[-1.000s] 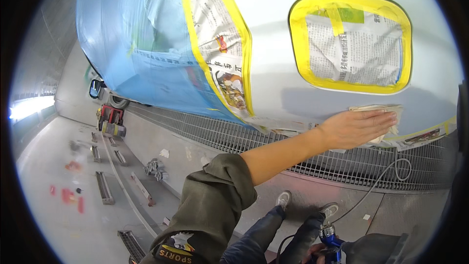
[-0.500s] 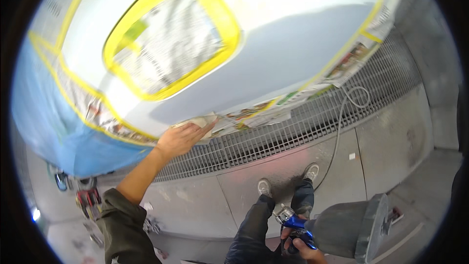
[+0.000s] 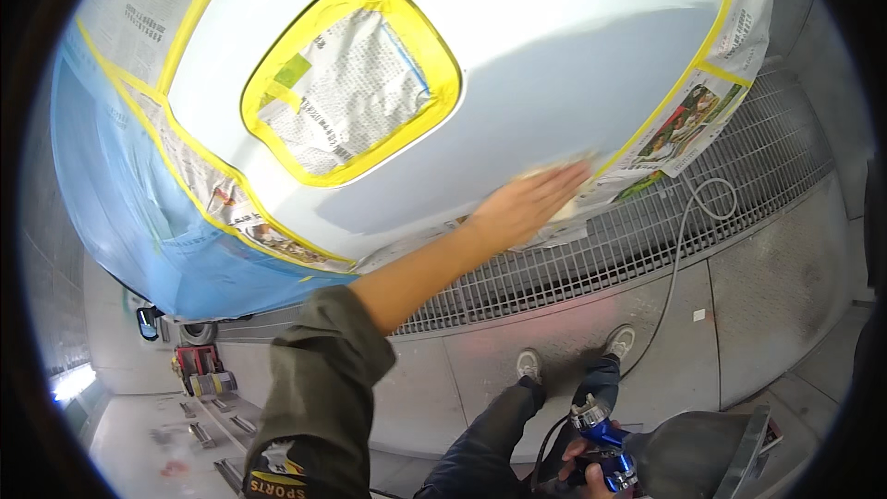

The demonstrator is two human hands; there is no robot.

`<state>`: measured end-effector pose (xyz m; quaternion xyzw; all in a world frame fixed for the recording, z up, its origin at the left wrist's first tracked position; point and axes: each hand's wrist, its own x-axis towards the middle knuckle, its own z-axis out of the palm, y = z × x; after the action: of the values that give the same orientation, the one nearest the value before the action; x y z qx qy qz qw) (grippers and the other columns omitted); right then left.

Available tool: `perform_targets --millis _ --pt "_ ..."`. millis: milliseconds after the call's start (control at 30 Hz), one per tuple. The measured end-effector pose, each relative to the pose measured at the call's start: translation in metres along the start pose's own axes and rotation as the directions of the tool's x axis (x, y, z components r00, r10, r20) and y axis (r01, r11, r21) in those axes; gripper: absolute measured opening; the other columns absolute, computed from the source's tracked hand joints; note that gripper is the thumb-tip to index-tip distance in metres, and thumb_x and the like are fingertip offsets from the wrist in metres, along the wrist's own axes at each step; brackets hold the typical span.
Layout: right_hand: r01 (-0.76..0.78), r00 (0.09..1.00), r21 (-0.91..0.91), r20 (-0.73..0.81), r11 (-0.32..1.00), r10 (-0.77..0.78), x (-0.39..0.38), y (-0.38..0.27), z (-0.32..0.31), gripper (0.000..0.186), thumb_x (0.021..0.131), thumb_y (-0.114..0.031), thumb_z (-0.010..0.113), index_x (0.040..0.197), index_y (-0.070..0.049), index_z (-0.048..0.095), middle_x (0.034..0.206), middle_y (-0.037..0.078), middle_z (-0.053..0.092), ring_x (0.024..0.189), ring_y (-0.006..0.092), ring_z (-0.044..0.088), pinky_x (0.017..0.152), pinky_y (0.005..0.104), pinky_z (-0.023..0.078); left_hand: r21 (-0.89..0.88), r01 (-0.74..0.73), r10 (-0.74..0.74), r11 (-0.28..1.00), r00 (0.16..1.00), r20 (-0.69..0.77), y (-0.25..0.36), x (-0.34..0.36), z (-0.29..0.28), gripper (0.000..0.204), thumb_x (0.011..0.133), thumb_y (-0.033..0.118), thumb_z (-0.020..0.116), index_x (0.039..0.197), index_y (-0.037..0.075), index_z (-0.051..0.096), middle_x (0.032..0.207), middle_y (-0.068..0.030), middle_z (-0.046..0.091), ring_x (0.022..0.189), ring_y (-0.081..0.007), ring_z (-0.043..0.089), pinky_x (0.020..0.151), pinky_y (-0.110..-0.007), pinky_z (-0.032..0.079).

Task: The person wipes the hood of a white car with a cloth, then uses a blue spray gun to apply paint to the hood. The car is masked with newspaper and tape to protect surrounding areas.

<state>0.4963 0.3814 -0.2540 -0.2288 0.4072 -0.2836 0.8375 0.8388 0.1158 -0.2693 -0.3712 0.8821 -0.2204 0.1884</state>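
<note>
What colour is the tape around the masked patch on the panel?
Yellow; the tape frames the newspaper patch, clearest in the head view.

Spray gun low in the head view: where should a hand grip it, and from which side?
Judging by its pose, grip the spray gun by its handle from below, as the right hand does now: the hose trails off behind it, and the blue body sits above the fingers.

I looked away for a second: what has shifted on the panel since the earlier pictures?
The left hand with its pale cloth has slid along the lower edge of the grey panel, from beside the yellow-taped paper patch toward the taped newspaper strip. It stays flat on the surface. The right hand still grips the blue spray gun, down by the legs. Masking unchanged.
</note>
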Motion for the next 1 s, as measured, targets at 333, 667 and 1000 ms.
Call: perform_targets --millis 333,667,1000 --pt "0.086 0.996 0.03 0.006 0.996 -0.087 0.011 0.007 0.027 0.038 0.095 -0.038 0.065 0.109 -0.004 0.062 0.086 0.0 0.058 0.066 0.0088 0.051 0.059 0.0213 0.036 -0.172 0.165 -0.073 0.971 0.893 0.445 -0.047 -0.261 -0.027 0.071 0.081 0.019 0.055 0.151 0.019 0.042 0.147 0.002 0.051 0.11 -0.0165 0.055 0.099 -0.034 0.043" --pt "0.388 0.867 -0.045 -0.32 0.92 -0.381 0.039 -0.046 0.02 0.046 0.095 -0.026 0.063 0.129 0.0 0.048 0.106 0.012 0.059 0.084 0.0196 0.062 0.059 0.0279 0.057 -0.683 0.485 -0.21 0.547 0.868 0.449 0.151 -0.201 0.007 0.037 0.086 0.014 0.058 0.123 0.017 0.062 0.123 -0.0103 0.065 0.11 -0.0297 0.063 0.1 -0.045 0.046" --pt "0.639 0.637 -0.159 -0.438 0.752 -0.634 0.071 -0.164 0.005 0.052 0.103 -0.031 0.048 0.139 0.005 0.039 0.122 0.019 0.059 0.1 0.0208 0.065 0.051 0.0271 0.062 -0.743 0.598 0.122 -0.3 0.797 0.592 0.345 -0.095 -0.117 0.045 0.082 0.034 0.071 0.123 0.017 0.061 0.118 -0.0084 0.064 0.102 -0.0324 0.065 0.084 -0.043 0.053"
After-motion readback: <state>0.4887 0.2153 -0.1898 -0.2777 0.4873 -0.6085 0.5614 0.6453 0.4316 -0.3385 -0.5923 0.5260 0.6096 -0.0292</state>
